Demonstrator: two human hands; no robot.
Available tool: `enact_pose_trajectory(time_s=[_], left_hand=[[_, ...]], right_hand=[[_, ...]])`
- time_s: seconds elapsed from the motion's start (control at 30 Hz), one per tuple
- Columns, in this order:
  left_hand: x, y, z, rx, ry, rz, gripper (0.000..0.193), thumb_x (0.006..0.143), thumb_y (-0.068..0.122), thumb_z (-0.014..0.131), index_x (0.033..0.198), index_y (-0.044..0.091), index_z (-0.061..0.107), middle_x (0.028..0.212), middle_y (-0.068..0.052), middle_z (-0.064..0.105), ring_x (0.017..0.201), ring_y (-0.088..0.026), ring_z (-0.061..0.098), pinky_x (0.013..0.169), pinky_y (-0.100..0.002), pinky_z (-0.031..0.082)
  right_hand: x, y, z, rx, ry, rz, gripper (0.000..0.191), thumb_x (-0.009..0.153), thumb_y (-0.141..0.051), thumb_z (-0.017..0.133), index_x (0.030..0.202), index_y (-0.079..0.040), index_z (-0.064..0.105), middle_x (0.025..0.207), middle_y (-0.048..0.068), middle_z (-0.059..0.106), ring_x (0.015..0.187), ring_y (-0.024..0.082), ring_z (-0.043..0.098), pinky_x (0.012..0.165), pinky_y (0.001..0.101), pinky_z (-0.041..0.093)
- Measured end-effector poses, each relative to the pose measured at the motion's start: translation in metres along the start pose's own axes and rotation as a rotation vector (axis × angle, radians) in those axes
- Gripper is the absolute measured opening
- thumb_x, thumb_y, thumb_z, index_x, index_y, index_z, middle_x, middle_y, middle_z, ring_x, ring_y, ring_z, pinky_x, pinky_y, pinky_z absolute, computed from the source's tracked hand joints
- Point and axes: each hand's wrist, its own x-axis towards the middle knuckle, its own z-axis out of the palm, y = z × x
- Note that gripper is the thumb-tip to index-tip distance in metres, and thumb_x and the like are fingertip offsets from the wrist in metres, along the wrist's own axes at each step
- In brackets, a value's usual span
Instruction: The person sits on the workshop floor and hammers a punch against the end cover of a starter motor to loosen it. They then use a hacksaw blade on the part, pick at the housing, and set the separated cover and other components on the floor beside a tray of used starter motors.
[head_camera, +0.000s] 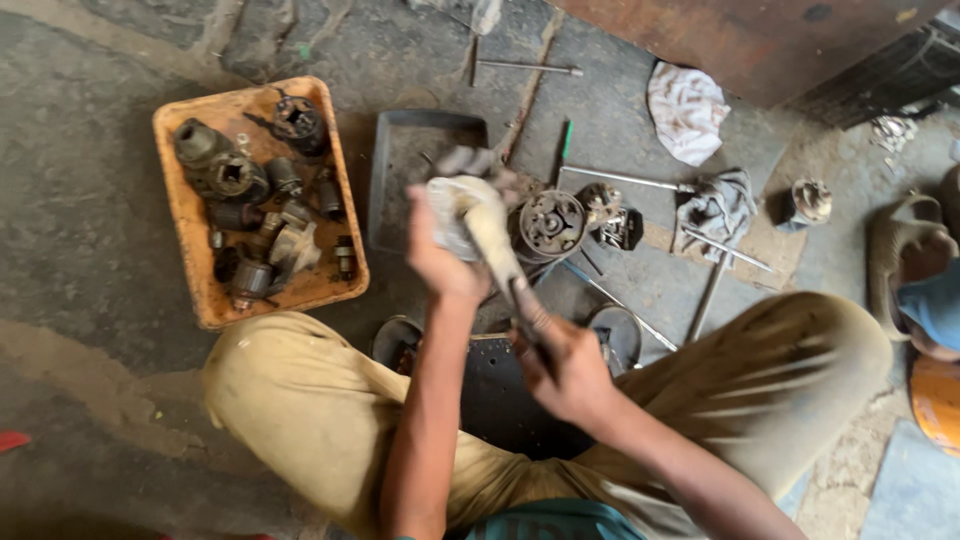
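Pale metal part (462, 215), blurred, raised above the floor at scene centre, clamped in left hand (440, 262), fingers wrapped fully round its left side. Slim dark tool (515, 285) running from the part down and right into right hand (568, 372), fist closed tight round the lower end of the shaft; exact kind of tool not discernible through the blur. Both hands above a dark flat panel (500, 395) lying between the knees, khaki trousers (300, 410) on either side. Just beyond the held part, on the concrete floor (80, 200): round rotor-like housing (550, 225), with a smaller dark assembly (615, 225) touching it on the right. Far left of the hands: grey empty-looking metal tray (400, 170), and left of that an orange tray (190, 220) holding many greasy cylindrical parts and gears. To the right: long metal rod (620, 178), grey rag (720, 205) with further rods beside it, white rag (685, 110) farther off, small round cap-like piece (808, 200) well apart near the right edge. Farther still: thin steel rod (525, 68) and green-handled item (566, 140). At the extreme right edge: sandal (905, 245) and part of another person's blue clothing (935, 305).
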Motion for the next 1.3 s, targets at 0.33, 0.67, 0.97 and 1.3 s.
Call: enact_pose_trajectory(time_s=[0.33, 0.67, 0.97, 1.3], left_hand=[[-0.003, -0.016, -0.005, 0.297, -0.029, -0.014, 0.063, 0.11, 0.051, 0.046, 0.136, -0.004, 0.059, 0.126, -0.021, 0.069, 0.094, -0.028, 0.071, 0.078, -0.041, 0.06], [-0.009, -0.011, 0.001, 0.725, -0.056, 0.21, 0.065, 0.117, 0.05, 0.047, 0.134, -0.01, 0.065, 0.128, -0.024, 0.073, 0.104, -0.03, 0.069, 0.094, -0.042, 0.056], [-0.002, -0.022, -0.029, 0.514, 0.064, 0.119, 0.057, 0.109, 0.043, 0.057, 0.13, -0.009, 0.066, 0.118, -0.02, 0.068, 0.1, -0.027, 0.067, 0.089, -0.039, 0.056], [-0.002, 0.022, -0.005, -0.01, -0.059, -0.002, 0.066, 0.102, 0.052, 0.043, 0.141, 0.0, 0.052, 0.141, -0.02, 0.062, 0.111, -0.038, 0.068, 0.091, -0.048, 0.059]], right_hand=[[0.012, 0.013, 0.015, -0.027, 0.108, 0.01, 0.067, 0.097, -0.005, 0.065, 0.158, -0.004, 0.036, 0.07, 0.016, 0.062, 0.052, 0.029, 0.062, 0.055, 0.0408, 0.05], [0.01, 0.022, 0.026, -0.016, 0.097, 0.065, 0.062, 0.099, -0.007, 0.063, 0.156, -0.001, 0.038, 0.074, 0.019, 0.063, 0.058, 0.033, 0.065, 0.059, 0.0408, 0.052], [0.02, 0.022, 0.023, -0.122, 0.092, -0.068, 0.066, 0.093, -0.003, 0.063, 0.155, -0.001, 0.041, 0.079, 0.02, 0.067, 0.062, 0.036, 0.067, 0.06, 0.0441, 0.054], [0.0, -0.004, 0.027, -0.05, 0.014, -0.134, 0.071, 0.09, 0.0, 0.065, 0.156, -0.005, 0.04, 0.081, 0.018, 0.07, 0.06, 0.031, 0.07, 0.056, 0.0418, 0.056]])
